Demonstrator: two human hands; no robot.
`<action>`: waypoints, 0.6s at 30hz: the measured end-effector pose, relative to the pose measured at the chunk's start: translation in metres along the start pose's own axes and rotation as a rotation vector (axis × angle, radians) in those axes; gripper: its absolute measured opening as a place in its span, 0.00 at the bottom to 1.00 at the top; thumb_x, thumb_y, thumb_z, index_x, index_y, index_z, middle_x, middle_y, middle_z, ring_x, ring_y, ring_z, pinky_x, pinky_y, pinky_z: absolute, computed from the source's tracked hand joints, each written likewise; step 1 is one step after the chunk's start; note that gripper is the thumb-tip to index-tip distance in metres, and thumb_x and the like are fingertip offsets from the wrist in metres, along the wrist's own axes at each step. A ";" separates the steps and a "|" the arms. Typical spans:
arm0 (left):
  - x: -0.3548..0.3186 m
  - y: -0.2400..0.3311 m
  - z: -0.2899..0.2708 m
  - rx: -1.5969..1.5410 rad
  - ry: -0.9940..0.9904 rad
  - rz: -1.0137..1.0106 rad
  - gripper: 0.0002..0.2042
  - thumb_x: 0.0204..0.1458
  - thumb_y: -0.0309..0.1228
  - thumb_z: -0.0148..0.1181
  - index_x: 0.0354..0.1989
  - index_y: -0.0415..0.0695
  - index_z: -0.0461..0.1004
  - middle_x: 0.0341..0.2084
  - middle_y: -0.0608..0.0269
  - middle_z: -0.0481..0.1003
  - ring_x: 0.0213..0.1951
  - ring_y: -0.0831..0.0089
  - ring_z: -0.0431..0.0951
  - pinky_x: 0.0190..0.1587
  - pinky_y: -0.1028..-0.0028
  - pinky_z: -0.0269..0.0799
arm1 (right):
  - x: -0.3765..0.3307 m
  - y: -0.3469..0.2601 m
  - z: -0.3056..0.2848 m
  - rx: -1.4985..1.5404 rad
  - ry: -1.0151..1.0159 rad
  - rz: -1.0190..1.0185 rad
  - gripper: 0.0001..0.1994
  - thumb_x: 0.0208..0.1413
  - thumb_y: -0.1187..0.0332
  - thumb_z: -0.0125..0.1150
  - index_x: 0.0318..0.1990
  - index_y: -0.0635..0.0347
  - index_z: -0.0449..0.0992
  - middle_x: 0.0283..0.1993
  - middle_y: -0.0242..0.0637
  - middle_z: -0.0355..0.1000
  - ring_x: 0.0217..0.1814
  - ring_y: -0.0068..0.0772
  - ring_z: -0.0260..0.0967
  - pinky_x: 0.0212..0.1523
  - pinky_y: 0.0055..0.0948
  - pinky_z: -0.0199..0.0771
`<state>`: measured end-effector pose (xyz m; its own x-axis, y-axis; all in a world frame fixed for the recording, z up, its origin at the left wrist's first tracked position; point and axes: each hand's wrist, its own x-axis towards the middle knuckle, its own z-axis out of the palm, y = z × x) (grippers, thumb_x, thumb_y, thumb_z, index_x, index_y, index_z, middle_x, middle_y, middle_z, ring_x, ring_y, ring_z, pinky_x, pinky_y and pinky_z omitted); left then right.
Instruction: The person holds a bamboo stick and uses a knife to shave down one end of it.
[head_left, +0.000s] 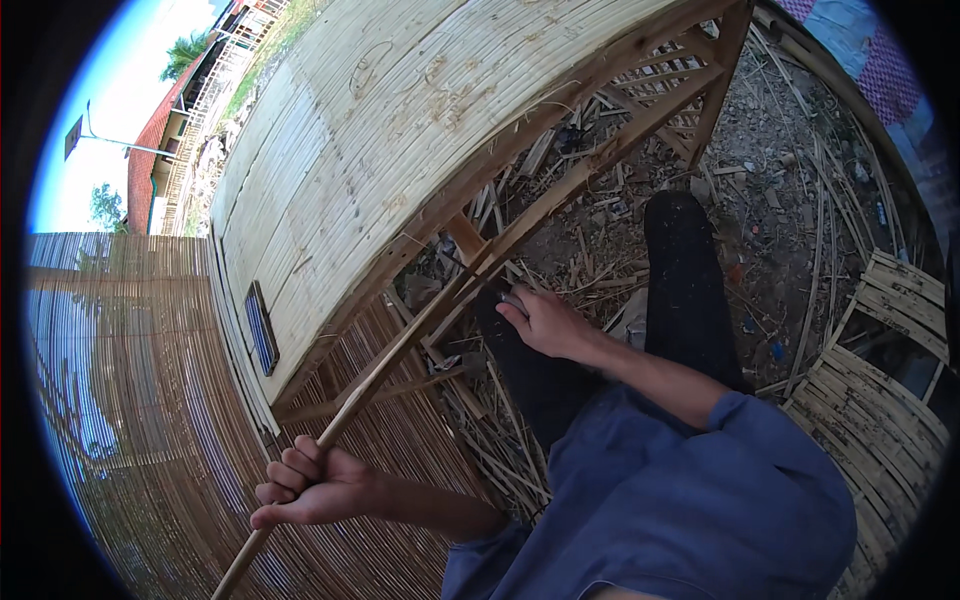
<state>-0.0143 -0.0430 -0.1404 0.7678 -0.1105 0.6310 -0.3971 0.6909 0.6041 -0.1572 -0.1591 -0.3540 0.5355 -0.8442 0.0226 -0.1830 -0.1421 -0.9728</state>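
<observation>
My left hand point(318, 487) is closed around a long, pale wooden or bamboo stick point(365, 388). The stick slants from the lower left up toward the table's lower crossbar. In my right hand point(552, 322) is a knife point(513, 301); its greyish handle shows at the fingers, and a thin dark blade reaches toward the upper part of the stick. Whether the blade touches the stick I cannot tell. Both hands are below the near edge of a slatted bamboo table point(330, 170), which has curled shavings on its top.
A dark, flat rectangular object point(262, 328) lies near the table's left end. Beyond that end hangs a bamboo-slat screen point(130, 350). Bamboo strips and scraps point(760, 205) litter the ground around my legs. A slatted bamboo seat point(860, 400) stands at the right.
</observation>
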 end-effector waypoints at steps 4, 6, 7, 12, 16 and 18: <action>0.001 0.001 -0.005 0.002 0.040 0.001 0.23 0.56 0.52 0.32 0.13 0.53 0.44 0.06 0.76 0.42 0.11 0.85 0.38 0.12 0.82 0.38 | -0.007 -0.009 -0.001 -0.061 -0.106 -0.061 0.17 0.54 0.55 0.47 0.33 0.63 0.67 0.20 0.51 0.69 0.27 0.58 0.68 0.26 0.47 0.67; 0.000 0.000 -0.006 0.018 0.090 0.016 0.23 0.57 0.52 0.32 0.13 0.53 0.44 0.06 0.76 0.42 0.11 0.84 0.38 0.12 0.82 0.39 | -0.005 -0.009 0.003 -0.163 -0.033 -0.089 0.17 0.54 0.55 0.47 0.31 0.63 0.66 0.19 0.51 0.68 0.26 0.57 0.68 0.25 0.48 0.67; 0.003 -0.003 -0.011 0.044 0.088 0.015 0.23 0.57 0.51 0.31 0.14 0.53 0.44 0.06 0.76 0.42 0.11 0.84 0.39 0.12 0.82 0.40 | -0.005 -0.011 0.006 -0.117 -0.041 -0.080 0.17 0.54 0.55 0.48 0.31 0.62 0.66 0.18 0.50 0.68 0.26 0.56 0.68 0.24 0.47 0.67; -0.001 0.003 -0.023 -0.015 0.006 -0.020 0.22 0.58 0.50 0.28 0.14 0.53 0.44 0.07 0.75 0.43 0.12 0.84 0.40 0.13 0.81 0.41 | -0.022 -0.014 0.010 -0.097 -0.142 -0.087 0.17 0.54 0.53 0.48 0.33 0.61 0.66 0.16 0.48 0.67 0.24 0.56 0.68 0.22 0.46 0.68; 0.001 -0.001 -0.019 0.011 0.100 -0.008 0.22 0.58 0.50 0.30 0.14 0.53 0.44 0.07 0.76 0.43 0.11 0.84 0.40 0.12 0.82 0.40 | -0.014 -0.015 0.005 -0.187 0.001 -0.081 0.16 0.55 0.56 0.48 0.31 0.62 0.64 0.15 0.49 0.65 0.22 0.54 0.67 0.20 0.43 0.65; 0.005 -0.002 -0.023 -0.005 0.122 -0.013 0.23 0.57 0.50 0.33 0.13 0.52 0.45 0.06 0.76 0.44 0.11 0.85 0.40 0.12 0.83 0.39 | -0.023 -0.026 0.004 -0.190 -0.135 -0.143 0.16 0.55 0.56 0.49 0.32 0.63 0.64 0.16 0.49 0.66 0.22 0.54 0.67 0.21 0.42 0.65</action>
<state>0.0016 -0.0280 -0.1499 0.8285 -0.0324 0.5591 -0.3841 0.6936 0.6094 -0.1614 -0.1338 -0.3306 0.6694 -0.7342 0.1133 -0.2423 -0.3600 -0.9009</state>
